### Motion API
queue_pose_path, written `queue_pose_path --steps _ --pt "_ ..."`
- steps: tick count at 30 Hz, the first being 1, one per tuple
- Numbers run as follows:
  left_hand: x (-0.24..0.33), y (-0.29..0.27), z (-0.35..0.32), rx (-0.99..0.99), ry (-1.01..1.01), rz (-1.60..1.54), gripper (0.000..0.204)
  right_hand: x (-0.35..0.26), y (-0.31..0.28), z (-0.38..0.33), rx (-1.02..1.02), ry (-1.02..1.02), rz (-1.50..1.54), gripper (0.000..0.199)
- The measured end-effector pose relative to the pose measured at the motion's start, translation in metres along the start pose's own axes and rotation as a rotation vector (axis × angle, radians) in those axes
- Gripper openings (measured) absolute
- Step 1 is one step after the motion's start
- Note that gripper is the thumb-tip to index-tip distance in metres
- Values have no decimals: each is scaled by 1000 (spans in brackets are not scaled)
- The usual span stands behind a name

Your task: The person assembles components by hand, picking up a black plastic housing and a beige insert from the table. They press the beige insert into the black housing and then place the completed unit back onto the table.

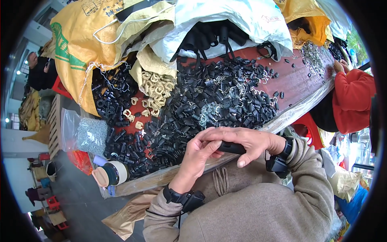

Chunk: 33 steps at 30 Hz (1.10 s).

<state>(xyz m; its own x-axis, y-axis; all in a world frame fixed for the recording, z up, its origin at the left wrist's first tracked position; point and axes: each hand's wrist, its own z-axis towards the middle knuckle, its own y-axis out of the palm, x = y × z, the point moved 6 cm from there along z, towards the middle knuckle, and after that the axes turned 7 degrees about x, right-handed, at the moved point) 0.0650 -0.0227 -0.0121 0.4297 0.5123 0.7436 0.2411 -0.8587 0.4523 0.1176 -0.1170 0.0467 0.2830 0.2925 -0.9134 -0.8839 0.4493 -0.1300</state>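
Just over the near edge of the table, my left hand [194, 161] is closed around a black plastic tube-shaped part [232, 148]. My right hand [254, 142] lies across the top of it, fingers stretched towards my left hand and thumb apart, palm against or just above the part. Part of the black piece is hidden by the fingers. Right beyond my hands spreads a big heap of small black plastic parts [201, 86], mixed with thin metal wire clips [209, 111]. Beige plastic parts [155, 90] spill from a sack to the left of the heap.
A clear bag of small silvery pieces [92, 135] and a lidded jar [115, 173] stand at the left edge. Large yellow [86, 44] and white sacks [238, 16] line the far side. A person in a red sleeve [352, 94] works at the right near metal clips [312, 58].
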Motion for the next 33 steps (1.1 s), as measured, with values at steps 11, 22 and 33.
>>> queue_pose_path --steps 11,22,33 --pt "20 -22 -1 45 49 19 53 -33 -69 -59 573 369 -211 71" --pt "141 -147 18 893 801 1021 36 -42 -121 -293 690 821 -1376 29" --pt "159 -161 16 1214 716 1642 38 -49 -121 -163 751 431 -1185 16"
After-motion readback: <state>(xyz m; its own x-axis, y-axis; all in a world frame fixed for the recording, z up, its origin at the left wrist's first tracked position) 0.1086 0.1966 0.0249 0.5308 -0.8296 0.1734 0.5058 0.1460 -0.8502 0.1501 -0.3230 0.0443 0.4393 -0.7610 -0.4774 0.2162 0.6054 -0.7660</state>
